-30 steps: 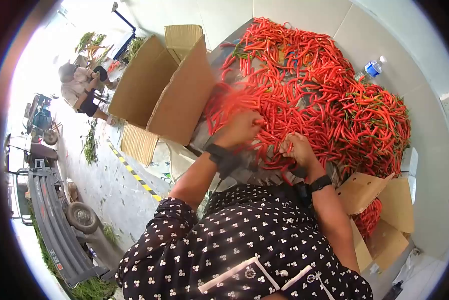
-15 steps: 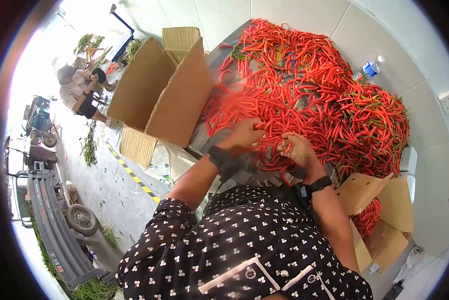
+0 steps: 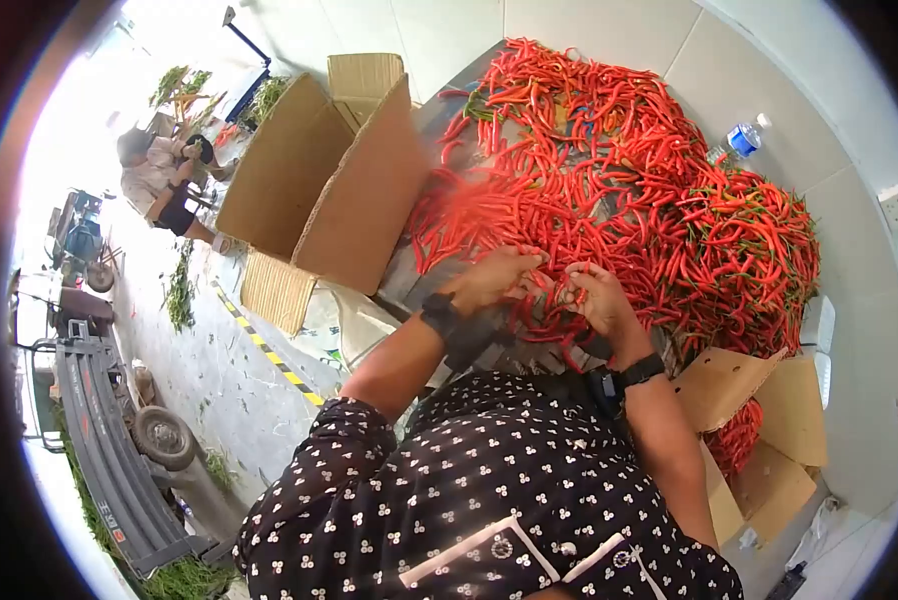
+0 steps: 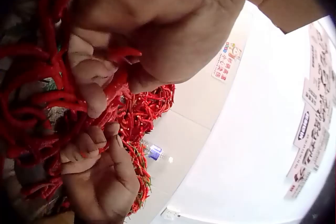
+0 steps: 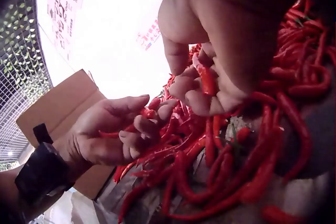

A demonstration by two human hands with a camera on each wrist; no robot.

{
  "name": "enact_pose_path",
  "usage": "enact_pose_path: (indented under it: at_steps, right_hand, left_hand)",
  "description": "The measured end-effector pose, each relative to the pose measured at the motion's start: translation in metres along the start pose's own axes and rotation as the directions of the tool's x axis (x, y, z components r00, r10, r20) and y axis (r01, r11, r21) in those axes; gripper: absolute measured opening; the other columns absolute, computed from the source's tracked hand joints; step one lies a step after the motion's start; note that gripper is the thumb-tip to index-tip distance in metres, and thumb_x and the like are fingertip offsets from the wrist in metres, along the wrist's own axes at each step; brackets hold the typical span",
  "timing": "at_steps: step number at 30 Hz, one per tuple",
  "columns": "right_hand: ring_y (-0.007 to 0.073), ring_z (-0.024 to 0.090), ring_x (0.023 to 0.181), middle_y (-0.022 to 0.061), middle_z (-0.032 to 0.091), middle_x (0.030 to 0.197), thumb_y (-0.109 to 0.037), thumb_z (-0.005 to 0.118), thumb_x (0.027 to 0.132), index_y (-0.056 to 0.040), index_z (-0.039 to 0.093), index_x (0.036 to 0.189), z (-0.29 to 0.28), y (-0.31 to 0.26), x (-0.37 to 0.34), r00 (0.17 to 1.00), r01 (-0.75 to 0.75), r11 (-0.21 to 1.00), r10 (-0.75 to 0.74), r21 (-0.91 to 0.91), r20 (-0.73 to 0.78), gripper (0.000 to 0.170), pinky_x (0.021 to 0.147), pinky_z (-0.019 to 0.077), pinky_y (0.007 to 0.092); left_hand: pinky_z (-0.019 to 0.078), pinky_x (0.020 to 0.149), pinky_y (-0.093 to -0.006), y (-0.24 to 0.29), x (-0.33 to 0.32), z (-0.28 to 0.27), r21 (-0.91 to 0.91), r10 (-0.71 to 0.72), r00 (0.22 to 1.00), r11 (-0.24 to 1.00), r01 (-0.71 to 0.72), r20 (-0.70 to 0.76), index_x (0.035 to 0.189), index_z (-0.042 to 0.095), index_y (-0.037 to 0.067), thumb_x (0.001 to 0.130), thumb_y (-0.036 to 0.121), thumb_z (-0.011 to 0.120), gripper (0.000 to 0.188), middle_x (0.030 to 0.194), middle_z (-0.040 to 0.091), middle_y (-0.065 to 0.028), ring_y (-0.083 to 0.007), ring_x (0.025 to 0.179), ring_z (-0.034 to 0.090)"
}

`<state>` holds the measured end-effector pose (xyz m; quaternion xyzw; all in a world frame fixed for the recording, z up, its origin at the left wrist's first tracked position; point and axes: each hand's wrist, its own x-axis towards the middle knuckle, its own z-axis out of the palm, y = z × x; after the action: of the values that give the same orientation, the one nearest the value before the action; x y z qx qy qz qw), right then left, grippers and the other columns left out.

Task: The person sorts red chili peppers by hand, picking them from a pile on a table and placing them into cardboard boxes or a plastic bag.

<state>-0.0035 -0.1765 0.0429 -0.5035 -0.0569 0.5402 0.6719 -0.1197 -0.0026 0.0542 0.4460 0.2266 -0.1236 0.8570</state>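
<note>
Red chilies (image 3: 659, 150) lie in a wide heap over the table, greener stems showing at its right side. My left hand (image 3: 496, 277) is at the heap's near edge, fingers curled round red chilies, one poking out between thumb and fingers in the left wrist view (image 4: 121, 53). Close by on the right, my right hand (image 3: 601, 300) faces it with curled fingers; in the right wrist view a red chili (image 5: 206, 79) is held in that hand (image 5: 220, 40). The two hands are near each other, apart in the right wrist view.
A large open cardboard box (image 3: 364, 190) stands left of the heap. A smaller box (image 3: 789, 400) with chilies is at the right. A bottle (image 3: 744, 138) lies by the wall. Beyond the box, a person (image 3: 154, 175) sits near a parked vehicle (image 3: 119, 450).
My left hand has moved a little right, nearer to my right hand, which has shifted only slightly. The seated person's arms have moved.
</note>
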Motion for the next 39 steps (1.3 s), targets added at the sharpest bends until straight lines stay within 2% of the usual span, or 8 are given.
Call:
enact_pose_path:
  at_steps: [12, 16, 21, 28, 31, 34, 36, 39]
  right_hand:
    - [0.0111, 0.054, 0.067, 0.0048, 0.056, 0.086, -0.008, 0.054, 0.079, -0.0015, 0.046, 0.105, 0.013, -0.002, -0.002, 0.996, 0.056, 0.965, -0.070, -0.255, -0.047, 0.028, 0.057, 0.0450, 0.0238]
    - [0.0142, 0.054, 0.064, 0.0050, 0.055, 0.075, -0.011, 0.050, 0.082, -0.0042, 0.050, 0.086, -0.003, 0.007, 0.003, 0.997, 0.029, 0.999, -0.032, -0.041, -0.070, 0.008, 0.054, 0.0430, 0.0255]
    - [0.0160, 0.053, 0.061, 0.0066, 0.053, 0.066, -0.015, 0.046, 0.085, -0.0050, 0.050, 0.073, -0.004, 0.008, 0.001, 0.998, -0.015, 1.000, 0.014, -0.009, -0.068, 0.015, 0.050, 0.0414, 0.0263]
    - [0.0141, 0.053, 0.060, 0.0053, 0.054, 0.066, -0.013, 0.046, 0.085, -0.0036, 0.053, 0.077, -0.010, 0.017, 0.000, 0.998, 0.069, 0.992, -0.068, -0.107, 0.012, 0.014, 0.052, 0.0418, 0.0249]
    - [0.0136, 0.053, 0.058, 0.0048, 0.054, 0.066, -0.012, 0.047, 0.085, -0.0037, 0.054, 0.077, -0.009, 0.016, -0.001, 0.995, 0.101, 0.988, -0.098, -0.114, 0.027, 0.014, 0.051, 0.0414, 0.0234]
    - [0.0137, 0.053, 0.058, 0.0046, 0.055, 0.066, -0.012, 0.047, 0.085, -0.0033, 0.054, 0.076, -0.008, 0.014, -0.005, 0.997, 0.074, 0.992, -0.073, -0.106, 0.014, 0.014, 0.053, 0.0416, 0.0236]
    - [0.0138, 0.053, 0.059, 0.0046, 0.055, 0.066, -0.012, 0.048, 0.085, -0.0030, 0.054, 0.076, -0.006, 0.013, -0.007, 0.999, 0.042, 0.994, -0.041, -0.097, 0.009, 0.014, 0.055, 0.0419, 0.0240]
    - [0.0143, 0.053, 0.059, 0.0047, 0.054, 0.066, -0.011, 0.049, 0.085, -0.0021, 0.054, 0.077, -0.004, 0.009, -0.008, 0.999, 0.004, 0.992, -0.009, -0.123, -0.039, 0.013, 0.057, 0.0424, 0.0253]
  left_hand:
    - [0.0459, 0.070, -0.0295, -0.008, 0.011, 0.049, 0.216, 0.041, 0.993, 0.974, -0.064, 0.109, 0.121, 0.043, 0.009, 0.088, 0.025, 0.048, 0.037, 0.098, 0.055, -0.0026, -0.0108, 0.088, 0.053]
    - [0.0457, 0.070, -0.0316, 0.003, -0.010, 0.011, 0.815, 0.643, 0.765, 0.420, -0.399, 0.043, 0.090, 0.060, 0.003, 0.080, 0.017, 0.056, 0.017, 0.087, 0.059, -0.0091, -0.0201, 0.081, 0.057]
    - [0.0467, 0.062, -0.0414, -0.004, -0.038, -0.049, 0.986, 0.761, 0.636, 0.029, 0.165, -0.129, 0.075, 0.058, 0.004, 0.074, 0.012, 0.051, 0.011, 0.077, 0.059, -0.0157, -0.0299, 0.073, 0.060]
    - [0.0477, 0.058, -0.0422, -0.020, -0.044, -0.060, 0.930, 0.806, 0.561, -0.040, 0.367, -0.186, 0.079, 0.057, 0.002, 0.074, 0.015, 0.052, 0.015, 0.079, 0.058, -0.0193, -0.0306, 0.074, 0.060]
    - [0.0470, 0.063, -0.0425, -0.017, -0.047, -0.059, 0.941, 0.714, 0.674, -0.066, 0.333, -0.189, 0.086, 0.055, 0.003, 0.074, 0.013, 0.051, 0.016, 0.082, 0.058, -0.0185, -0.0308, 0.078, 0.059]
    - [0.0466, 0.067, -0.0404, -0.017, -0.048, -0.061, 0.969, 0.672, 0.715, 0.246, 0.032, -0.194, 0.088, 0.054, 0.004, 0.075, 0.011, 0.053, 0.015, 0.085, 0.059, -0.0157, -0.0323, 0.080, 0.058]
    - [0.0458, 0.068, -0.0396, -0.013, -0.045, -0.065, 0.892, 0.738, 0.588, 0.448, -0.062, -0.330, 0.093, 0.053, 0.004, 0.075, 0.011, 0.051, 0.019, 0.081, 0.060, -0.0171, -0.0335, 0.080, 0.058]
    - [0.0456, 0.070, -0.0405, -0.003, -0.030, -0.080, 0.955, 0.876, 0.429, 0.285, -0.087, -0.222, 0.098, 0.052, 0.004, 0.075, 0.011, 0.051, 0.024, 0.086, 0.059, -0.0181, -0.0352, 0.082, 0.057]
